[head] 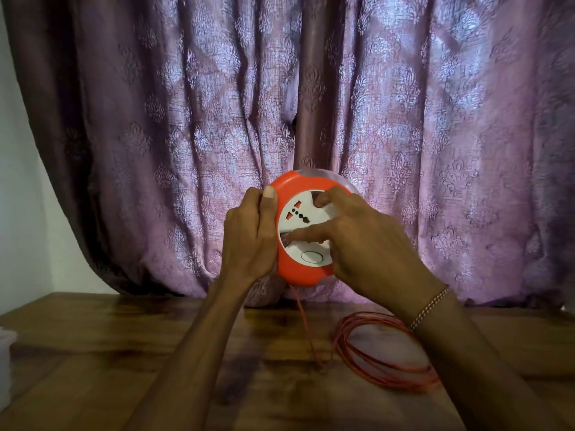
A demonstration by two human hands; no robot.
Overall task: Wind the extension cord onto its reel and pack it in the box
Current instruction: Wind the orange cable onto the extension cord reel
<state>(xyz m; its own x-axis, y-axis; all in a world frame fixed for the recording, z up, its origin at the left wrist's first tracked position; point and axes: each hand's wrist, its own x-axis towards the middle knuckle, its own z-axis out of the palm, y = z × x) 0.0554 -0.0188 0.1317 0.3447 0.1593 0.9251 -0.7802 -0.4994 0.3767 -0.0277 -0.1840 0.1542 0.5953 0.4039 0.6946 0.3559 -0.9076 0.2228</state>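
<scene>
A round orange reel [298, 269] with a white socket face [298, 213] is held up above the wooden table [124, 353]. My left hand [249, 237] grips its left rim, thumb over the front edge. My right hand [357, 241] lies across the white face, its fingers curled into the openings there. A thin orange cord [306, 325] hangs from the reel's underside down to the table, where it joins several loose orange loops [382, 362] lying under my right wrist.
A purple patterned curtain [311, 104] hangs close behind the reel. A white container's corner [4, 353] shows at the table's left edge. A white wall [18, 181] is at far left.
</scene>
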